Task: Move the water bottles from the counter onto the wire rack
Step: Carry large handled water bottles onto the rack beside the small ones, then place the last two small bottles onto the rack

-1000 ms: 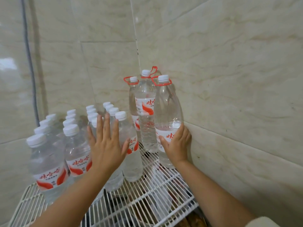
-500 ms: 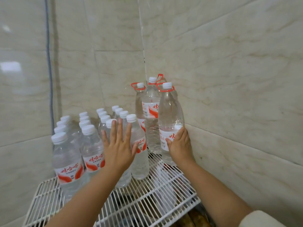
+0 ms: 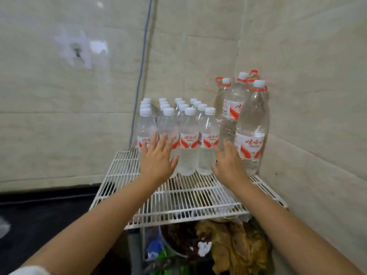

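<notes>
A dark counter (image 3: 39, 215) fills the near left, running up to a pale tiled wall (image 3: 59, 116) with a thin grey cable (image 3: 142, 66) hanging down it. To its right stands a white wire rack (image 3: 178, 203) set into the corner of the room; its left edge and a strip of its left side are bare wire, and a broad band of bare wire also lies along its near edge, in front of the bottles. The far part of the rack is packed with small water bottles (image 3: 188, 139) with white caps and red labels, standing upright in close rows, touching one another. The left hand (image 3: 158, 163) is spread wide, fingers straight, palm set against the front-left bottles of that group. The right hand (image 3: 228, 165) is likewise open with straight fingers, placed at the gap between the small bottles and three tall water bottles (image 3: 250, 135) with red carry rings; whether it touches them cannot be told. The tall bottles stand upright in the far right corner, close against the right wall (image 3: 317, 96), leaving no room beyond them. Under the rack, near right, sit a round basin (image 3: 170, 249) and crumpled brown material (image 3: 234, 247).
</notes>
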`<control>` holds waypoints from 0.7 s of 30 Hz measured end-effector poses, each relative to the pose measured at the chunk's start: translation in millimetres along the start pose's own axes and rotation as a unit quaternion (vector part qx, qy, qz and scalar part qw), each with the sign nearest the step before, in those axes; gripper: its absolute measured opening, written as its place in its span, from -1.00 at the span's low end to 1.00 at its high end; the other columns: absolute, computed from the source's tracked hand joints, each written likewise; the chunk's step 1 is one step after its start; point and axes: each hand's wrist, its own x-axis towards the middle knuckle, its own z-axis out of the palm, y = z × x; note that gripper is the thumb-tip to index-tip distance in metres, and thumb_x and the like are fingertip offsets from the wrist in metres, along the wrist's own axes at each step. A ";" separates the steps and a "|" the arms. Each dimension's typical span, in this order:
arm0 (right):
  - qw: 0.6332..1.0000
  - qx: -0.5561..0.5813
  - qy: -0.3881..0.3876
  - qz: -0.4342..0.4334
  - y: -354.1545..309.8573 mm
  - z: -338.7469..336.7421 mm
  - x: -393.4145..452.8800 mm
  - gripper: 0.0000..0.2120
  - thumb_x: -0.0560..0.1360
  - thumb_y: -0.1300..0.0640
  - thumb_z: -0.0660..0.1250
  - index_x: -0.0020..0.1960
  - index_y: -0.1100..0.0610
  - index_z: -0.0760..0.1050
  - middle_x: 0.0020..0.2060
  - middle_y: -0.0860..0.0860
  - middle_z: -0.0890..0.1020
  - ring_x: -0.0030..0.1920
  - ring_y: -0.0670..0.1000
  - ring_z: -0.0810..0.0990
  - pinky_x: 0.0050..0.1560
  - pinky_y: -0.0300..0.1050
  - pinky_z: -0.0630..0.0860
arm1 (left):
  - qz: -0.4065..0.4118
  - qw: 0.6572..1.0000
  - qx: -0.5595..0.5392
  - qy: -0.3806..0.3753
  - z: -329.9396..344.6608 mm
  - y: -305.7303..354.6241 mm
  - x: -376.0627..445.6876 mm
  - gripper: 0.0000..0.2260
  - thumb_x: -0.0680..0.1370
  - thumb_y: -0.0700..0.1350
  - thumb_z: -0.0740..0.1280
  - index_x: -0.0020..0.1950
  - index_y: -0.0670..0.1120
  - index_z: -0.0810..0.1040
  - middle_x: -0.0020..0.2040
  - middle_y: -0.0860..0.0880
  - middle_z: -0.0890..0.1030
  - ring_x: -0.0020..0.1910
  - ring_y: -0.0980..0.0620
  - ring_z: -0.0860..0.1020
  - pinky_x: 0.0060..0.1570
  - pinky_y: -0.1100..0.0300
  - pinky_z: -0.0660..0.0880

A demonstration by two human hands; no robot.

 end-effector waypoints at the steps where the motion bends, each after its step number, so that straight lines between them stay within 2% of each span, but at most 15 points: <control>1: 1.000 0.014 0.000 -0.027 -13.8 4.0 -1.5 -0.46 0.48 0.18 0.28 0.41 0.29 0.24 0.42 0.33 0.19 0.46 0.29 0.12 0.46 0.13 0.04 | -0.030 1.000 -0.002 -0.003 -1.9 -12.4 -14.0 -0.44 0.60 0.14 -0.01 0.52 0.01 -0.13 0.55 -0.02 -0.13 0.51 -0.06 -0.23 0.45 -0.04 -0.25; 3: 0.996 0.027 0.013 -0.087 -46.0 14.8 -5.9 -0.54 0.41 0.18 0.38 0.25 0.36 0.42 0.31 0.38 0.36 0.37 0.36 0.28 0.37 0.23 0.20 | -0.091 0.996 -0.001 -0.012 -4.1 -41.0 -44.2 -0.44 0.60 0.13 0.03 0.52 0.00 -0.08 0.55 -0.02 -0.07 0.52 -0.08 -0.18 0.46 -0.07 -0.17; 6: 0.985 0.067 0.009 -0.158 -107.1 30.0 -18.3 -0.61 0.26 0.19 0.49 0.02 0.35 0.56 0.06 0.38 0.57 0.10 0.42 0.53 0.07 0.38 0.43 | -0.180 0.982 0.032 -0.053 -11.2 -87.6 -96.9 -0.49 0.60 0.11 0.05 0.50 -0.03 0.07 0.54 -0.05 0.05 0.52 -0.11 -0.09 0.45 -0.10 -0.06; 8: 0.975 0.089 -0.003 -0.204 -156.2 33.9 -29.5 -0.67 0.25 0.12 0.43 -0.07 0.31 0.59 -0.06 0.33 0.63 -0.03 0.36 0.61 -0.05 0.34 0.50 | -0.240 0.966 0.049 -0.076 -20.2 -119.1 -136.2 -0.52 0.60 0.10 0.06 0.48 -0.05 0.14 0.53 -0.04 0.12 0.52 -0.12 -0.05 0.44 -0.11 -0.02; 11: 0.952 0.138 -0.041 -0.271 -229.2 42.4 -47.0 -0.66 0.27 0.00 0.25 -0.18 0.24 0.61 -0.17 0.23 0.65 -0.15 0.24 0.65 -0.12 0.16 0.57 | -0.323 0.939 0.067 -0.094 -35.5 -161.5 -197.4 -0.54 0.60 0.08 0.08 0.47 -0.02 0.16 0.50 -0.02 0.20 0.50 -0.11 0.03 0.43 -0.11 0.03; 13: 0.934 0.171 -0.066 -0.308 -273.7 44.1 -62.1 -0.66 0.29 0.03 0.32 -0.12 0.28 0.60 -0.11 0.26 0.64 -0.09 0.25 0.64 -0.03 0.17 0.54 | -0.370 0.920 0.079 -0.103 -45.9 -186.8 -236.6 -0.55 0.60 0.08 0.07 0.47 0.00 0.16 0.48 0.00 0.24 0.50 -0.10 0.06 0.43 -0.11 0.05; 15: 0.920 0.207 -0.100 -0.318 -315.9 48.9 -76.7 -0.60 0.43 0.05 0.32 0.15 0.31 0.52 0.18 0.30 0.52 0.22 0.28 0.49 0.27 0.24 0.34 | -0.417 0.898 0.086 -0.114 -55.0 -211.6 -273.1 -0.55 0.61 0.08 0.06 0.48 0.00 0.14 0.49 0.00 0.22 0.51 -0.10 0.04 0.44 -0.09 0.05; 16: 0.916 0.203 -0.115 -0.325 -334.8 53.7 -84.6 -0.57 0.46 0.06 0.32 0.22 0.30 0.47 0.26 0.29 0.46 0.31 0.27 0.40 0.34 0.25 0.24 | -0.439 0.886 0.088 -0.118 -58.5 -224.1 -289.8 -0.54 0.61 0.08 0.05 0.49 0.01 0.13 0.50 0.00 0.21 0.51 -0.10 0.04 0.44 -0.09 0.05; 19: 0.904 0.213 -0.138 -0.345 -388.4 72.0 -102.1 -0.58 0.36 0.09 0.45 0.11 0.33 0.53 0.14 0.30 0.55 0.22 0.30 0.49 0.23 0.33 0.34 | -0.485 0.860 0.100 -0.121 -67.5 -262.9 -331.9 -0.54 0.61 0.08 0.05 0.50 0.01 0.11 0.51 0.00 0.19 0.51 -0.10 0.03 0.44 -0.07 0.05; 21: 0.903 0.196 -0.173 -0.341 -426.1 85.3 -110.8 -0.57 0.49 0.04 0.28 0.26 0.27 0.42 0.29 0.22 0.43 0.35 0.21 0.34 0.38 0.19 0.18 | -0.501 0.851 0.098 -0.124 -71.6 -292.7 -352.6 -0.54 0.61 0.08 0.04 0.50 0.02 0.11 0.51 0.00 0.18 0.51 -0.11 0.03 0.44 -0.08 0.05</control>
